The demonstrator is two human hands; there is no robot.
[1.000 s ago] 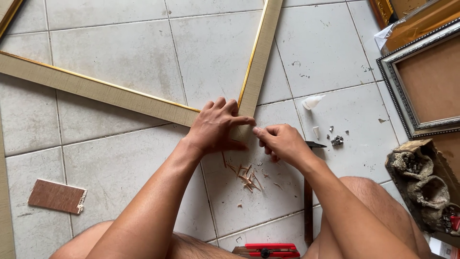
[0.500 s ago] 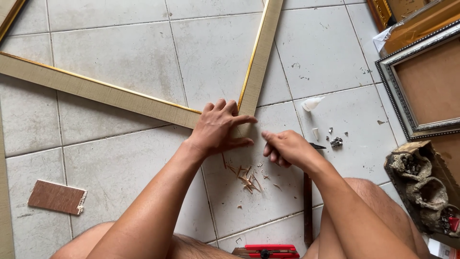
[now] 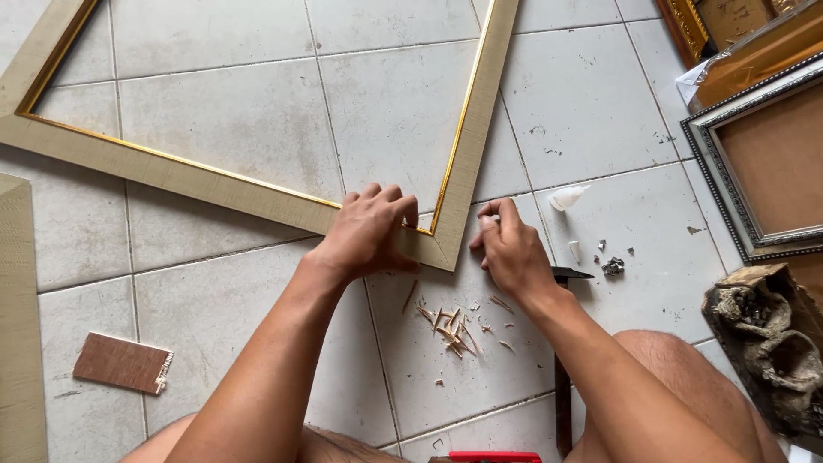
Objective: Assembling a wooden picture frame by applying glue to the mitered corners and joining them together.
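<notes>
A large beige picture frame (image 3: 214, 176) with a gold inner edge lies flat on the tiled floor. My left hand (image 3: 369, 231) presses down on its near corner, fingers spread over the joint. My right hand (image 3: 510, 249) is just right of that corner, fingers pinched together against the frame's outer edge; whether something small sits between them I cannot tell. Wood shavings (image 3: 453, 324) are scattered on the tile below the corner. A hammer (image 3: 563, 343) lies on the floor under my right forearm.
A small glue bottle (image 3: 567, 198) and metal bits (image 3: 612, 267) lie to the right. Silver-edged framed boards (image 3: 763, 163) and a carved wooden piece (image 3: 767, 343) fill the right side. A brown wood offcut (image 3: 122, 363) lies lower left, a beige strip (image 3: 19, 326) at the left edge.
The view has shifted, so the frame's corner now sits lower. My right hand has moved up from the shavings to the frame's outer edge. My left hand stays on the corner.
</notes>
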